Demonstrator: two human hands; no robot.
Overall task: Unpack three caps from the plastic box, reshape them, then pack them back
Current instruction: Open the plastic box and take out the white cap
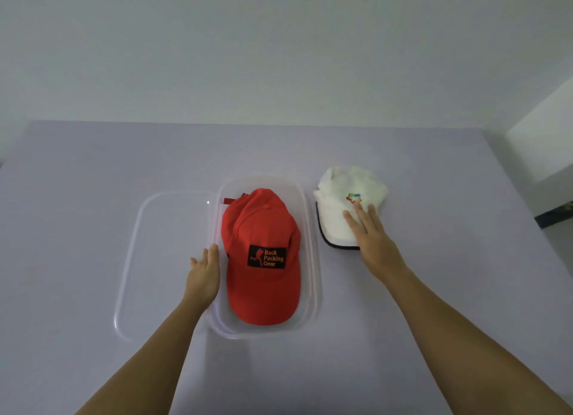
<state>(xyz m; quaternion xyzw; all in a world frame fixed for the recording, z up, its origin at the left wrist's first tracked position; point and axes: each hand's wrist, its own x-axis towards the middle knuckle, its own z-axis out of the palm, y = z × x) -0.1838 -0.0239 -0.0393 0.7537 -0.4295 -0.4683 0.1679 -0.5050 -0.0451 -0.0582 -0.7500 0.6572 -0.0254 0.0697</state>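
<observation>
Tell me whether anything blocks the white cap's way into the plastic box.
Nothing lies between the white cap and the plastic box, and the box is open, its lid lying to its left. The red cap fills the box, so the white one would probably have to go on top.

- The plastic box (313, 259) sat mid-table (93, 197), its long side running near to far.
- The lid (167, 259) lay flat just left of the box, its edge against the box's.
- The first cap (263, 228) lay in the box, brim towards the near end.
- The second cap (336, 225) lay on the table just right of the box, towards its far end.
- The left hand (203, 278) rested at the box's left wall.
- The right hand (372, 241) lay on the second cap's near part.
</observation>
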